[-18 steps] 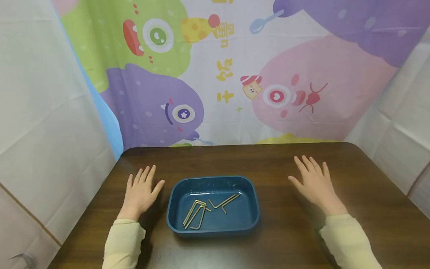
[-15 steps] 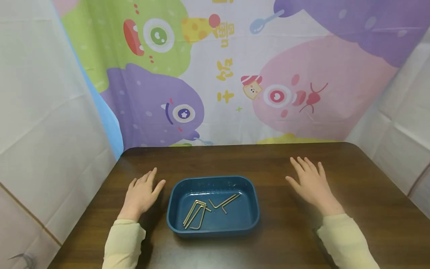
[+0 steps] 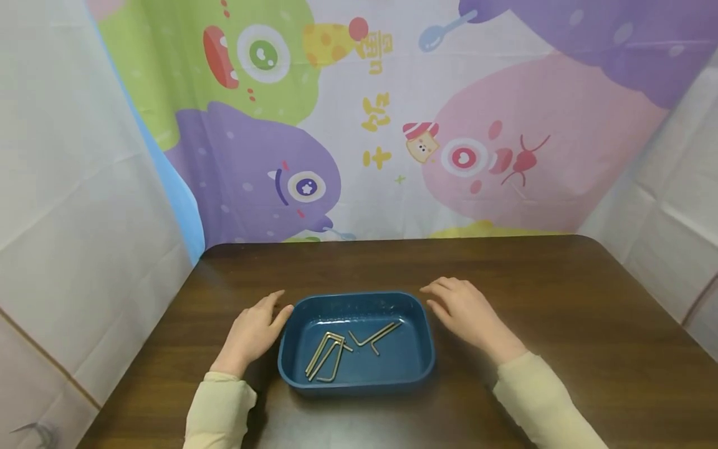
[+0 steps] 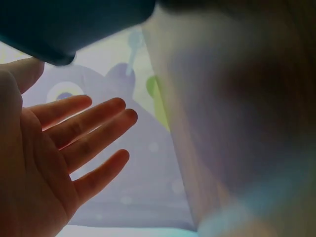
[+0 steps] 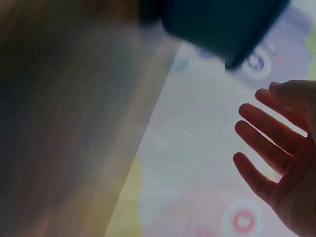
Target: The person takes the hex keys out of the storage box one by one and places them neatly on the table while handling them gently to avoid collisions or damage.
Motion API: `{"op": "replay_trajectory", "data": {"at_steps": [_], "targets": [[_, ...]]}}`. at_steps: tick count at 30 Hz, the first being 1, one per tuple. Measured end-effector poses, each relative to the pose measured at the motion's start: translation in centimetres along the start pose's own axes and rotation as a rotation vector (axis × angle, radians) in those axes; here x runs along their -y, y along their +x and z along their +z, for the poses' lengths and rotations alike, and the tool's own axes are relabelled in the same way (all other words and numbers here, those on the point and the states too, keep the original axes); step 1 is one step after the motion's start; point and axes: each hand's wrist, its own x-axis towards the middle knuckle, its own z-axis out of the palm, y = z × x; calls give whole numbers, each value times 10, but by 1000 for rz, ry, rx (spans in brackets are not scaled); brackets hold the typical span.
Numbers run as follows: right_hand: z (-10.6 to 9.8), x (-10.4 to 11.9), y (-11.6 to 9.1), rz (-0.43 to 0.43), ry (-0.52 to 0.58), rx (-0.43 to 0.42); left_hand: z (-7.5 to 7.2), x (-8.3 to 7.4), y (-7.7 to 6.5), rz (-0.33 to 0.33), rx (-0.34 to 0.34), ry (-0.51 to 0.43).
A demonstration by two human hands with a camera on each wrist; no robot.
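Observation:
A dark blue rectangular tray sits on the table with several bent, L-shaped metal rods like Allen keys lying in two loose groups inside it. At its left end is my left hand, fingers relaxed and thumb tip right at the rim. My right hand is beside the far right corner, palm toward the tray, fingers slightly bent with nothing in them. The left wrist view has the tray's corner just above the spread fingers. In the right wrist view, the tray hangs above the fingertips.
The dark brown wooden table has rounded far corners. Behind it hangs a cloth printed with cartoon monsters. Pale panels close off the left and right sides.
Both hands have moved inward to the tray's ends, the right hand farther, sweeping left from the table's right side. The tray and the metal rods have stayed put.

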Motion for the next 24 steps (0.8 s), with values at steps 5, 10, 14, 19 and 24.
{"op": "replay_trajectory", "data": {"at_steps": [5, 10, 14, 19, 24], "targets": [[11, 23, 9, -122, -27, 32, 4, -9, 1, 7, 40, -57], [18, 43, 19, -192, 4, 124, 5, -14, 2, -6, 89, -49], [25, 53, 25, -207, 20, 174, 5, -17, 3, -20, 135, -56], [34, 60, 27, -182, 23, 253, 7, -18, 3, -62, 204, -90], [43, 63, 25, -155, 45, 303, 9, -17, 2, -77, 230, -95]]}}
